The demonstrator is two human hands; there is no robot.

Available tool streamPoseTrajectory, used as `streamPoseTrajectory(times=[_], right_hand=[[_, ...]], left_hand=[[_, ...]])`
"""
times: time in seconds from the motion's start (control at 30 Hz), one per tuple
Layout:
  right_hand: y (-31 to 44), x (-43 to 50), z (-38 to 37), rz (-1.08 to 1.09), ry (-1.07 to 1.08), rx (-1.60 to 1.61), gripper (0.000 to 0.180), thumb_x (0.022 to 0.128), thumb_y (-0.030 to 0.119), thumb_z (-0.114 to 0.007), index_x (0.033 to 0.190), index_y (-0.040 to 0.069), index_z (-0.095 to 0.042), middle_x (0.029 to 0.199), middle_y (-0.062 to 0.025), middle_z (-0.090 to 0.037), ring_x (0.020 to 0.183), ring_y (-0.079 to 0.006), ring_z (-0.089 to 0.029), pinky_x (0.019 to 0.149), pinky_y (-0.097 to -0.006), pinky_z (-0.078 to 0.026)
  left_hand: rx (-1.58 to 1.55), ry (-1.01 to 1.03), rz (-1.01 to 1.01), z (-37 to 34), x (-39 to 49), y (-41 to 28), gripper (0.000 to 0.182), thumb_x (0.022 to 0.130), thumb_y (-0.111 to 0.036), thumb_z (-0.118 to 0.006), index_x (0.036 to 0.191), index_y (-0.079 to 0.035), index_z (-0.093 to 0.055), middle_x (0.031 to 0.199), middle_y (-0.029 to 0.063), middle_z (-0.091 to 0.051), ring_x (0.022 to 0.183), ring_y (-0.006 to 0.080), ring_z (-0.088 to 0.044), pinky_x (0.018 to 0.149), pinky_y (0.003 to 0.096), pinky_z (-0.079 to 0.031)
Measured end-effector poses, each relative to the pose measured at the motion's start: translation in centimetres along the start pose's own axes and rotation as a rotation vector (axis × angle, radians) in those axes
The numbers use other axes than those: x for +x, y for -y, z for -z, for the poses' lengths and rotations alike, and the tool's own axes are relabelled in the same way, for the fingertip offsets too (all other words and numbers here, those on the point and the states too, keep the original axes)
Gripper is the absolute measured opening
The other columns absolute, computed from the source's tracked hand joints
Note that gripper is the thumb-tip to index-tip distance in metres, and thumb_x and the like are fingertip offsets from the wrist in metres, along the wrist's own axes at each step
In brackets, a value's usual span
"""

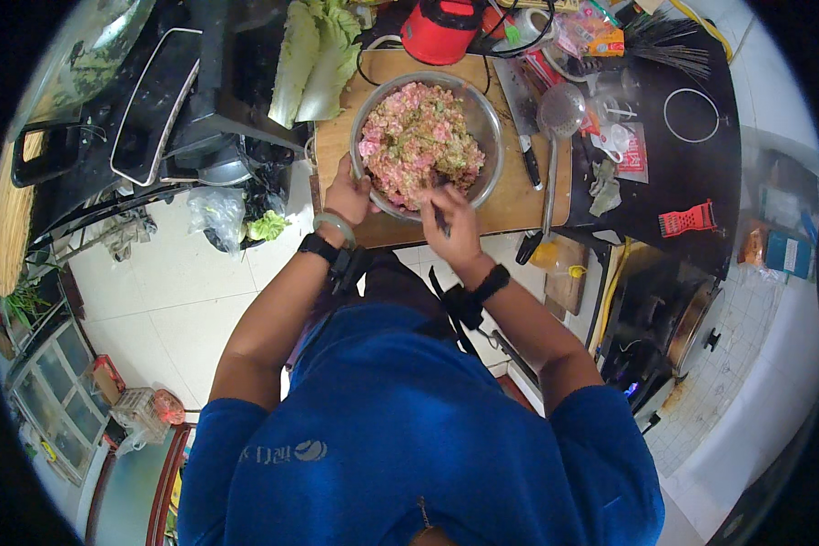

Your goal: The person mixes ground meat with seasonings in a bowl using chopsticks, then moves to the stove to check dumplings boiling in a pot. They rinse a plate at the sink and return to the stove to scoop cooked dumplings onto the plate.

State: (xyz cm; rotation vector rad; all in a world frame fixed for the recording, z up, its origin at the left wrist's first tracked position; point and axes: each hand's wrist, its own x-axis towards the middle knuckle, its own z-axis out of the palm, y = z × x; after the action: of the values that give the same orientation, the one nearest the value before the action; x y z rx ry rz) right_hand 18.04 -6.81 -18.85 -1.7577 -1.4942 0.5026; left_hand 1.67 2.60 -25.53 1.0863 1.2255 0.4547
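A stainless steel bowl (495, 143) stands on a wooden cutting board (390, 235). Inside it is a heap of pink minced meat (416, 130) mixed with bits of green and brown. My left hand (348, 194) grips the bowl's near-left rim, thumb at the inside edge. At the near side of the bowl, my right hand (452, 222) is closed around a dark utensil handle (442, 220). The utensil's far end is sunk in the meat, so its kind is hidden.
To the bowl's right lie a cleaver (516, 89), a black-handled knife (530, 164) and a perforated skimmer (561, 112). Cabbage leaves (317, 65) rest at the back left. A red appliance (440, 31) stands behind the bowl. A red grater (688, 220) lies on the dark table (696, 164).
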Motion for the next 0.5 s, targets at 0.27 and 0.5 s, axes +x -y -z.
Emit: streamPoseTrajectory(times=[0.27, 0.5], right_hand=[[-11.6, 11.5, 1.5, -0.256, 0.083, -0.026, 0.015, 0.085, 0.016, -0.062, 0.093, 0.004, -0.065, 0.084, -0.013, -0.067, 0.074, -0.0262, -0.066, 0.064, -0.0347, -0.052], [-14.1, 5.9, 7.7, -0.618, -0.366, 0.556, 0.022, 0.09, 0.022, -0.057, 0.1, 0.004, -0.063, 0.082, -0.0084, -0.068, 0.068, -0.0205, -0.065, 0.063, -0.034, -0.051]], left_hand=[[-0.08, 0.057, -0.005, 0.4, 0.2, 0.3, 0.054, 0.091, -0.004, -0.047, 0.139, -0.01, -0.023, 0.1, 0.0176, -0.062, 0.068, 0.0243, -0.067, 0.054, 0.0321, -0.058], [-0.076, 0.02, 0.028, 0.0, 0.0, 0.6, 0.054, 0.093, -0.005, -0.045, 0.141, -0.01, -0.02, 0.102, 0.0176, -0.063, 0.064, 0.0227, -0.066, 0.055, 0.0308, -0.057]])
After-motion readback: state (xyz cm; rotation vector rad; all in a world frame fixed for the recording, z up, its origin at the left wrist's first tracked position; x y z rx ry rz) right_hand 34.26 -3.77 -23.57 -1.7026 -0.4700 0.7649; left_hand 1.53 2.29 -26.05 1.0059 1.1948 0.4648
